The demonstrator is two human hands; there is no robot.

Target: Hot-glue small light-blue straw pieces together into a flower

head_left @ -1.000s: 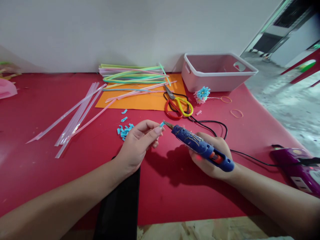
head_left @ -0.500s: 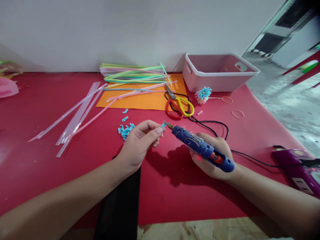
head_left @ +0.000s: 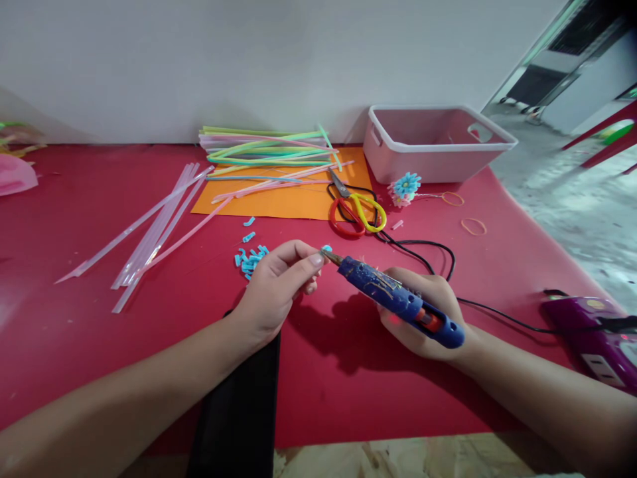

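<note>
Left forearm [head_left: 149, 392]: bare, slanting up from the lower left corner.
Left hand [head_left: 273, 292]: thumb [head_left: 301, 271] pressed toward the index finger [head_left: 293, 249] in a pinch.
Right forearm [head_left: 542, 395]: bare, reaching in from the lower right.
Right hand [head_left: 434, 297]: fingers [head_left: 411, 334] curled in a grip.

The glue gun [head_left: 401, 302] is dark blue and worn, with pale specks and crusted smears along its body, a red part showing in its rear opening and a small red glow low on its side. Held above the desk [head_left: 323, 398], it slants, rear end near and right, its brownish metal nozzle [head_left: 332, 257] far and left. A tiny light-blue piece [head_left: 326, 248] sits at the nozzle's tip, mostly hidden; contact is unclear.
</note>
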